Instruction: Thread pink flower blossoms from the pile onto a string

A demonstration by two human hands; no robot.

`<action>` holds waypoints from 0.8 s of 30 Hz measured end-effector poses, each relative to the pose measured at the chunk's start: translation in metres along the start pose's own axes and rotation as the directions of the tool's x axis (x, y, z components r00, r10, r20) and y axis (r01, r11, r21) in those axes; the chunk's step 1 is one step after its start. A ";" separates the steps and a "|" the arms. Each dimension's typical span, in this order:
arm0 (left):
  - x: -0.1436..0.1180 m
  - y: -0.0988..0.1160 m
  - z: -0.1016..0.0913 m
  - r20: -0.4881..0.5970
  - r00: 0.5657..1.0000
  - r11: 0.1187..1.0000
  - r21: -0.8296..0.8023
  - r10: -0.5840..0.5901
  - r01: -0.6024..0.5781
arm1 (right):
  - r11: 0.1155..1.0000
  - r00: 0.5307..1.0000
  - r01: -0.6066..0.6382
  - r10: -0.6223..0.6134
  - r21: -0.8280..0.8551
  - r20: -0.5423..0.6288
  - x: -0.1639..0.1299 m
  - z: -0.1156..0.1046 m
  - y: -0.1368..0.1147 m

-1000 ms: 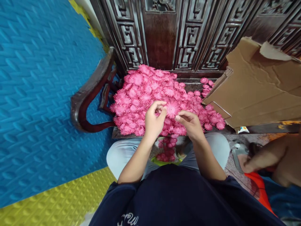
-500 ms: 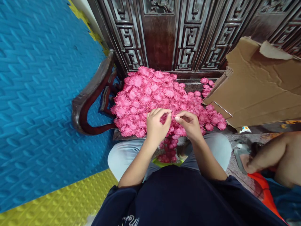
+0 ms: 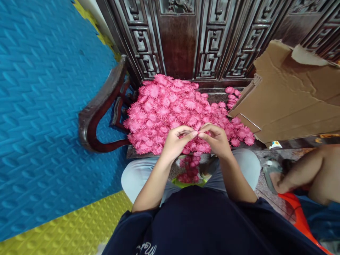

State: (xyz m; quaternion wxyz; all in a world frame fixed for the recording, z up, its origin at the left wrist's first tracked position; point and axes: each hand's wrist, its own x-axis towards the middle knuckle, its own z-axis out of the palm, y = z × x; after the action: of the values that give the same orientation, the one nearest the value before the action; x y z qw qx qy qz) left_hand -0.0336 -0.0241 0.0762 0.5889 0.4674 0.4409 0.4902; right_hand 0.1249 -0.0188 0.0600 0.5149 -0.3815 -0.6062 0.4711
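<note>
My left hand point(image 3: 175, 142) and my right hand point(image 3: 218, 141) meet over the front of a heap of pink artificial flowers point(image 3: 162, 109). The thumb and fingers of each hand are pinched, tips nearly touching. Between the tips is a pink flower point(image 3: 198, 131), mostly covered by my fingers and hard to separate from the heap behind. The heap lies on a dark wooden bench seat point(image 3: 145, 155). Below it, more pink flowers point(image 3: 190, 175) sit between my knees in a yellow-green container point(image 3: 183, 184).
A curved wooden armrest point(image 3: 92, 117) bounds the heap on the left, a carved backrest point(image 3: 177, 49) behind. Torn cardboard point(image 3: 287, 95) leans at the right, beside a small white packet point(image 3: 275, 145). Another person's leg point(image 3: 305, 170) is at lower right. Blue matting point(image 3: 47, 106) covers the left.
My hands have come together, fingertips now meeting where a small gap was. The left fingers have dipped slightly, and the view has shifted a little.
</note>
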 end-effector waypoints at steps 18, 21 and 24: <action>-0.001 0.005 -0.003 -0.083 0.995 0.990 -0.136 -0.053 0.041 | 0.978 0.992 -0.124 0.127 0.165 -0.008 -0.004 0.013 -0.003; 0.001 0.001 -0.003 -0.082 0.994 0.979 -0.195 -0.075 0.057 | 0.987 0.993 -0.109 0.114 0.116 -0.037 -0.004 0.013 -0.003; -0.001 0.000 -0.002 -0.092 0.994 0.978 -0.206 -0.066 0.046 | 0.996 0.995 -0.052 0.058 0.076 -0.087 -0.003 0.015 -0.001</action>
State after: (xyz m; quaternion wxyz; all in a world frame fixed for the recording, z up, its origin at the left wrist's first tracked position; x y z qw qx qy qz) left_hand -0.0355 -0.0248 0.0763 0.6246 0.3675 0.4300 0.5385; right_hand 0.1110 -0.0250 0.0602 0.5417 -0.3994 -0.5542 0.4898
